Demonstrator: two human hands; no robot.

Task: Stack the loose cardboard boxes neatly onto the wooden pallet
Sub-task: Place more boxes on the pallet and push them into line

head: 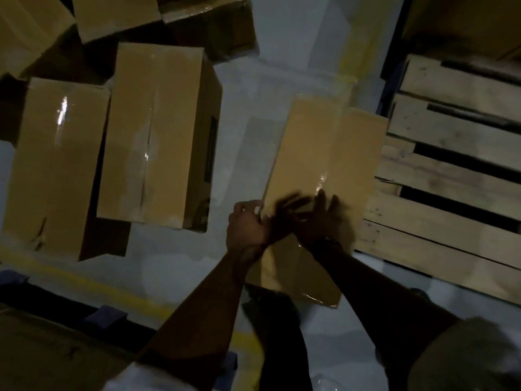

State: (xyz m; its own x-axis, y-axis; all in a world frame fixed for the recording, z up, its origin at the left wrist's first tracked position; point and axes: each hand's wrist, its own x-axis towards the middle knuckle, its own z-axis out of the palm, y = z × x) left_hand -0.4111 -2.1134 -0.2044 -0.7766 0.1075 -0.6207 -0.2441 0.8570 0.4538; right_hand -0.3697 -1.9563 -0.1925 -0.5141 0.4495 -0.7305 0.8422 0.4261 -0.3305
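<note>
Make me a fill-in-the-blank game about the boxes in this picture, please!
1. Both hands, the left hand and the right hand, are on one cardboard ____.
2. The wooden pallet has ____ boxes on the part we can see.
3. The pallet lies to the ____ of the held box.
4. The shiny strip along the big box is clear ____.

Missing words: box; no; right; tape

light: dim, warehouse floor showing palest | glare: tape on boxes glinting | blur: right hand smearing | shadows: deepening at lower corners | edges: wide-angle bending lines
</note>
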